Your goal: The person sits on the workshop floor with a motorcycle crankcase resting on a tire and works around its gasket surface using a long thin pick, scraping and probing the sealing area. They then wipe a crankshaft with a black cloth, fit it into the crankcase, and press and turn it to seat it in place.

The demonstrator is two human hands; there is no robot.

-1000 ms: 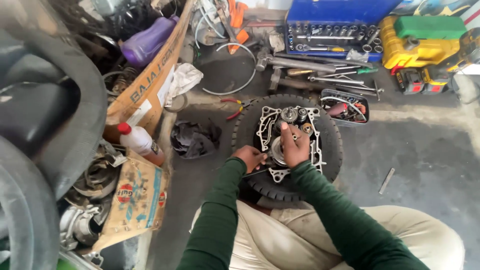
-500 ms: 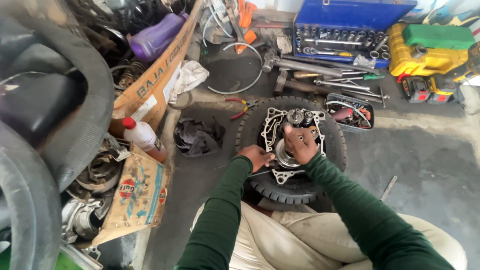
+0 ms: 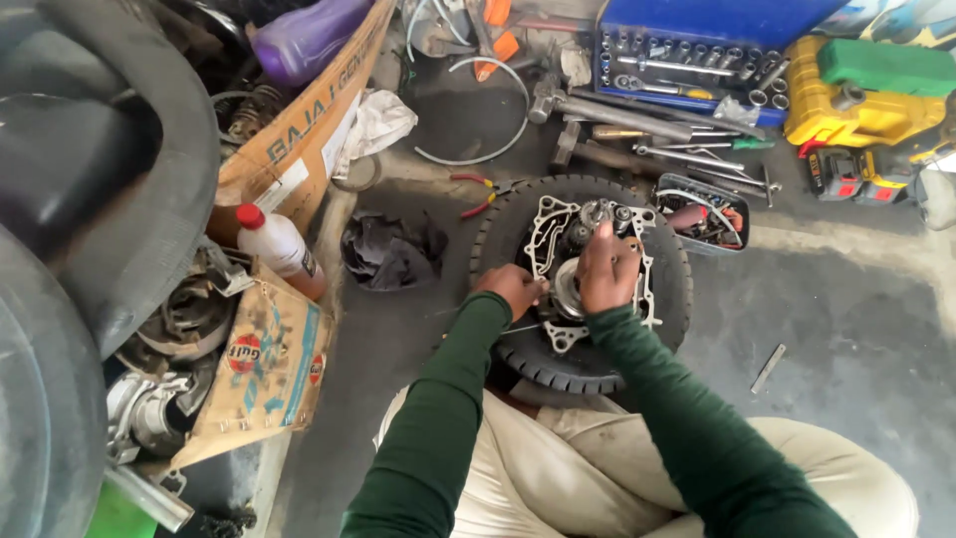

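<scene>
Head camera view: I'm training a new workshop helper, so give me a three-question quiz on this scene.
1. True or false: the metal engine case lies on a black tyre.
2. Which hand rests on the gears in the middle of the case? A) left hand B) right hand
3. What colour is the cap of the white bottle beside the cardboard box?

Key: 1 true; 2 B; 3 red.
</scene>
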